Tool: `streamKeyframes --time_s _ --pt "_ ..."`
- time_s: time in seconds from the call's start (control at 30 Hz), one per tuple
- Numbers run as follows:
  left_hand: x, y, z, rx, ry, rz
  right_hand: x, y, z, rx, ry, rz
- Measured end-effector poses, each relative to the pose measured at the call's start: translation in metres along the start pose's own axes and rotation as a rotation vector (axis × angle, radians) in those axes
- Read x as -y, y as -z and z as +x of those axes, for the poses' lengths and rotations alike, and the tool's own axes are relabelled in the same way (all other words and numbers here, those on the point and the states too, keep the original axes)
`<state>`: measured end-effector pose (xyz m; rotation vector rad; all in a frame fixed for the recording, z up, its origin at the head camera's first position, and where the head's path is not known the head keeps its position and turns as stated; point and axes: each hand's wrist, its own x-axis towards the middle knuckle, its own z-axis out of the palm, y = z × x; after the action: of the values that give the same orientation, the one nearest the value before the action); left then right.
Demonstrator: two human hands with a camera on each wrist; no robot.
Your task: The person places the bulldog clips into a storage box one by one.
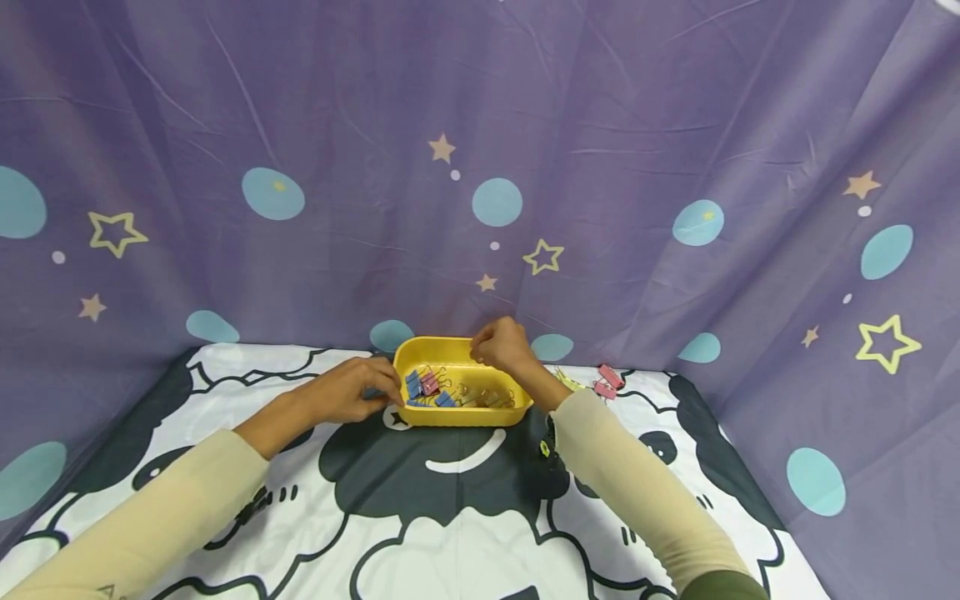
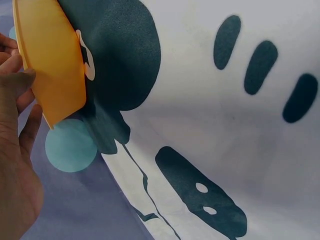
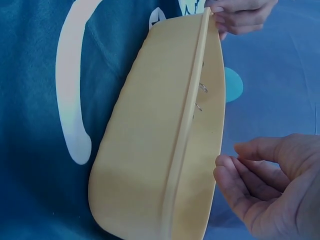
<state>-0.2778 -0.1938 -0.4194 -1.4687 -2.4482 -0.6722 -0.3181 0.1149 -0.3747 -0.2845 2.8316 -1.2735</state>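
A yellow plastic tray (image 1: 457, 415) stands at the far side of the table, holding several binder clips. Blue binder clips (image 1: 413, 384) and a pink binder clip (image 1: 429, 383) lie at its left end; wire handles of other clips show further right. My left hand (image 1: 352, 390) pinches the tray's left end, its thumb and fingers at the rim in the left wrist view. Above the back right rim hovers my right hand (image 1: 504, 343). Its fingers (image 3: 235, 185) are loosely bent, with nothing visible between thumb and fingertips in the right wrist view.
Pink binder clips (image 1: 609, 381) lie right of the tray, beside yellow clips (image 1: 567, 380) partly hidden by the right forearm. A small dark and yellow-green item (image 1: 545, 449) sits near the right sleeve. A purple curtain (image 1: 360, 250) hangs directly behind the patterned tablecloth (image 1: 420, 554).
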Motion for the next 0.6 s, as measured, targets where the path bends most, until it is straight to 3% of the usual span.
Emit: streamKeyframes --time_s 0.6 --pt "0.002 -0.001 -0.001 0.0 -0.009 -0.007 -0.014 0.028 -0.006 0.005 -0.083 0.101"
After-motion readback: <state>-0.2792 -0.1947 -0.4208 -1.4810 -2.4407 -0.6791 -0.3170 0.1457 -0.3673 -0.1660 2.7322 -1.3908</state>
